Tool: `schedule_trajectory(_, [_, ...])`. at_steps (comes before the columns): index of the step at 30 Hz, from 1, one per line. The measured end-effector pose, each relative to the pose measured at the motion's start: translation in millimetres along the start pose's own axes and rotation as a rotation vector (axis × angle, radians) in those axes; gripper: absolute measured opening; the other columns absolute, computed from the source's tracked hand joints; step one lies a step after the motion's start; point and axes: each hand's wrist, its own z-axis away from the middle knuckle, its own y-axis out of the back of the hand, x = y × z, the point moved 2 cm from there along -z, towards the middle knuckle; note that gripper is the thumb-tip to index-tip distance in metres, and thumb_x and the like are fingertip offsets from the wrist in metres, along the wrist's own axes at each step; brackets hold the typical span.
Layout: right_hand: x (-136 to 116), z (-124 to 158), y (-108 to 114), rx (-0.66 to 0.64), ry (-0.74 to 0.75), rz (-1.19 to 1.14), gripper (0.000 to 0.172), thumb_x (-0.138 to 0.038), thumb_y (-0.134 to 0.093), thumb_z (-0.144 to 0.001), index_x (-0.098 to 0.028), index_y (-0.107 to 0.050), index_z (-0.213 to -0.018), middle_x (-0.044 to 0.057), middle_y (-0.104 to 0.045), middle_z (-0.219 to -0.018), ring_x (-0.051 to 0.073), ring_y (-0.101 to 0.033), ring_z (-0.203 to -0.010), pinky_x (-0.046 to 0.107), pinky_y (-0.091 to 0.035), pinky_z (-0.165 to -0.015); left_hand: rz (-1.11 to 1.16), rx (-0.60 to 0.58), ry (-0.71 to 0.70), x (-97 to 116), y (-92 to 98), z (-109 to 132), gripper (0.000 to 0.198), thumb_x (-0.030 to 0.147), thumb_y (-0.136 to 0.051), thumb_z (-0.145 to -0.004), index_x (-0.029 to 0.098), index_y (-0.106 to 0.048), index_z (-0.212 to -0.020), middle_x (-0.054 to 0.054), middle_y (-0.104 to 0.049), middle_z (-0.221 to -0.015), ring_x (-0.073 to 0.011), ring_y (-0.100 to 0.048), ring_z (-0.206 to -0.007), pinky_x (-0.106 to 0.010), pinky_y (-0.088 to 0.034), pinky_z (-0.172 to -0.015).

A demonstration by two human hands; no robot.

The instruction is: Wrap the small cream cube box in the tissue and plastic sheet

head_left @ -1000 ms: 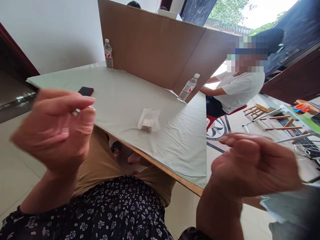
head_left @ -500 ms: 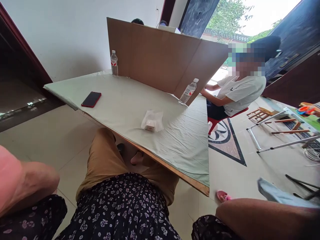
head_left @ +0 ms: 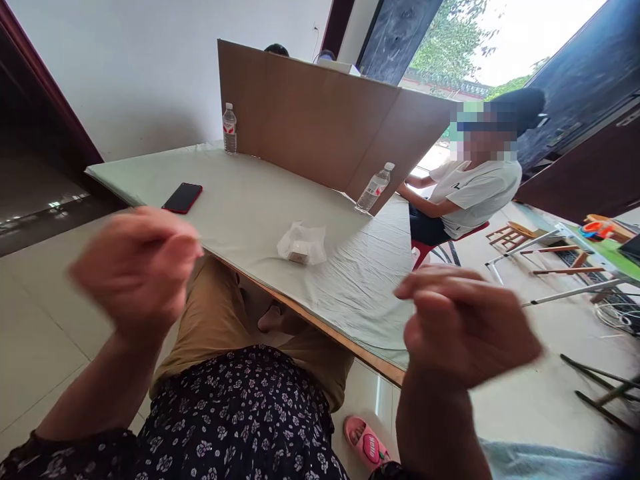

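My left hand (head_left: 137, 267) is up in front of the table's near left edge, curled into a fist and slightly blurred. Its closest object is a dark phone in a red case (head_left: 183, 198) lying flat on the cloth. To the right, my right hand (head_left: 467, 323) hovers by the table's right corner with its fingers bent in and the thumb close against them. Nothing shows in either hand, and neither touches the table. Between them, on the tabletop, lies a small box (head_left: 299, 255) in a crumpled, translucent plastic bag (head_left: 315, 239).
A pale cloth covers the table (head_left: 250, 193). A brown cardboard panel (head_left: 310, 113) stands across it, with a water bottle (head_left: 229, 130) at left and another bottle (head_left: 374, 189) at right. A person in a white shirt (head_left: 480, 187) sits beyond the right edge. A pink slipper (head_left: 370, 445) shows below.
Both of my hands have come up into view from below, closed and in front of the table. The camera view has shifted slightly. The bagged box, phone and bottles stay put on the table.
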Motion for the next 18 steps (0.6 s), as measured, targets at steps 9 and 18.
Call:
schedule_trajectory(9, [178,66,-49,-0.502,-1.039,0.166,0.034,-0.045,-0.068,-0.077,-0.015,-0.067,-0.094,0.005,-0.069,-0.080,0.016,-0.064,-0.067,0.027,-0.048,-0.057,-0.348,-0.931,0.603,-135,-117.6,67,0.040,0.053,-0.064,-0.072,0.015,-0.067,-0.086,-0.008,-0.070,-0.090,-0.0206,-0.064,-0.080,-0.032,-0.050,-0.077])
schedule_trajectory(18, [230,94,-95,-0.748,-1.182,0.166,0.046,-0.060,-0.065,-0.079,-0.018,-0.065,-0.097,0.007,-0.067,-0.090,0.016,-0.060,-0.071,0.023,-0.043,-0.051,-0.455,-1.164,0.830,-158,-178.7,82,0.039,0.058,-0.061,-0.073,0.019,-0.056,-0.070,0.000,-0.053,-0.060,-0.0147,-0.050,-0.053,-0.025,-0.033,-0.049])
